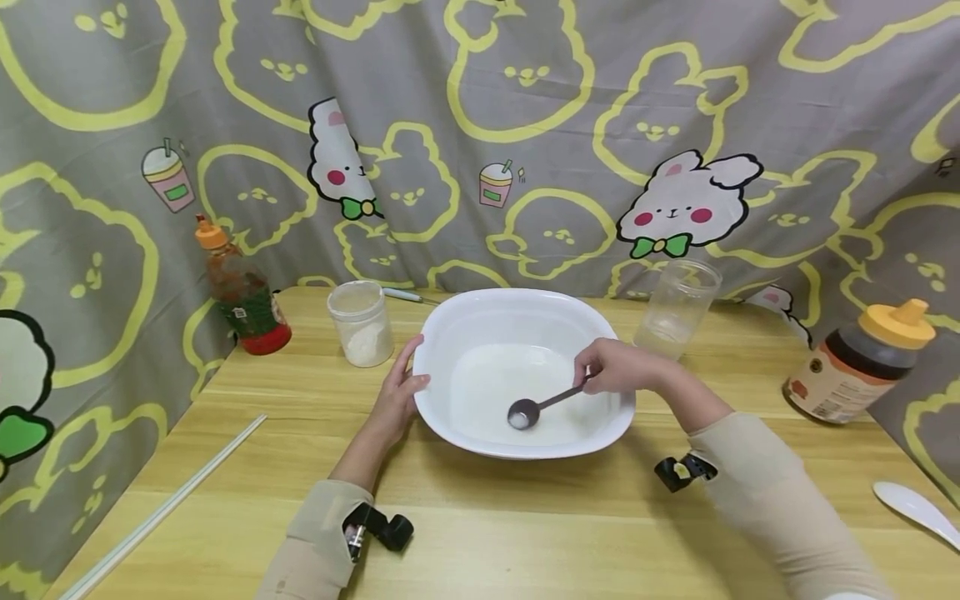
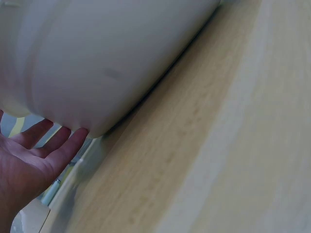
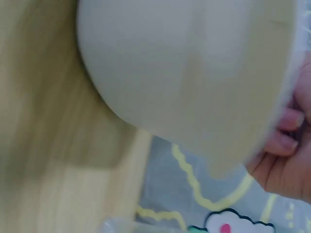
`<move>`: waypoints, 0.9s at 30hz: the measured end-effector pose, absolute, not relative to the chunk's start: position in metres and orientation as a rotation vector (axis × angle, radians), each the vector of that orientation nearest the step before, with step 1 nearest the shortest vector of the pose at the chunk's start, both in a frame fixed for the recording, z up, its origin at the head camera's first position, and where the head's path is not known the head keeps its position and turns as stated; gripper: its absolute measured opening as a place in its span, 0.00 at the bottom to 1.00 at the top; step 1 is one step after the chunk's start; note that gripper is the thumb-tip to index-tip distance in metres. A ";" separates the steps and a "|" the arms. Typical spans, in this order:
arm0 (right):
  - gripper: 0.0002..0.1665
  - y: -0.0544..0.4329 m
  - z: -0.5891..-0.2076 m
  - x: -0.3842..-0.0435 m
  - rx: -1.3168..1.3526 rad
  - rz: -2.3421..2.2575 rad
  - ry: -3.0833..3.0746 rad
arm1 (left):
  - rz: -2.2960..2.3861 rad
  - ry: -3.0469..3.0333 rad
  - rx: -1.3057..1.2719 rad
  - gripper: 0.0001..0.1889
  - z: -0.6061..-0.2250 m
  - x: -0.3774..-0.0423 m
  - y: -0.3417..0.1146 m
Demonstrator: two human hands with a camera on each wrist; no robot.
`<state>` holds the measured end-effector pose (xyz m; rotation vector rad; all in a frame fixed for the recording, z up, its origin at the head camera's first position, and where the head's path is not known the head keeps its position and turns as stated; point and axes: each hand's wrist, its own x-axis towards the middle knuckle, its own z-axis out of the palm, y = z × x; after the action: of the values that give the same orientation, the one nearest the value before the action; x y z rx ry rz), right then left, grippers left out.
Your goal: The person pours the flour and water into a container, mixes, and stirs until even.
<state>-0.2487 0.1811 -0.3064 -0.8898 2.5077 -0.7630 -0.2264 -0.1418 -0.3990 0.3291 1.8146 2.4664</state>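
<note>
A white basin (image 1: 446, 421) stands on the wooden table, with a whitish layer (image 1: 480, 371) across its bottom. My left hand (image 1: 395, 398) holds the basin's left side, its thumb at the rim; in the left wrist view the fingertips (image 2: 80, 136) touch the outer wall. Over the basin, my right hand (image 1: 618, 367) pinches the handle of a dark spoon (image 1: 551, 401). The spoon's round bowl is low inside the basin, with something whitish in it. In the right wrist view the basin's wall (image 3: 184, 73) hides the spoon, while curled fingers (image 3: 284, 143) show beyond the rim.
Left of the basin stand a jar of white powder (image 1: 362, 333) and a red sauce bottle (image 1: 247, 300). A clear cup (image 1: 678, 304) and a yellow-capped bottle (image 1: 855, 367) are on the right. Chopsticks (image 1: 168, 504) lie front left, a white spoon (image 1: 917, 510) far right. A patterned curtain (image 1: 420, 75) hangs behind.
</note>
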 end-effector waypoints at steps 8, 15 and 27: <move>0.06 0.196 -0.292 -0.254 -0.772 -0.576 2.789 | 2.444 1.828 0.336 0.32 -0.399 -0.225 -0.143; 0.04 0.169 -0.312 -0.266 -0.724 -0.784 2.721 | 2.434 1.836 0.325 0.32 -0.398 -0.226 -0.142; 0.06 0.164 -0.310 -0.249 -0.914 -0.812 2.460 | 2.454 1.817 0.328 0.33 -0.398 -0.225 -0.141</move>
<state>-0.2488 0.1644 -0.3105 -0.9138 2.4603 -0.8117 -0.2254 -0.1415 -0.3982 0.3281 1.8166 2.4537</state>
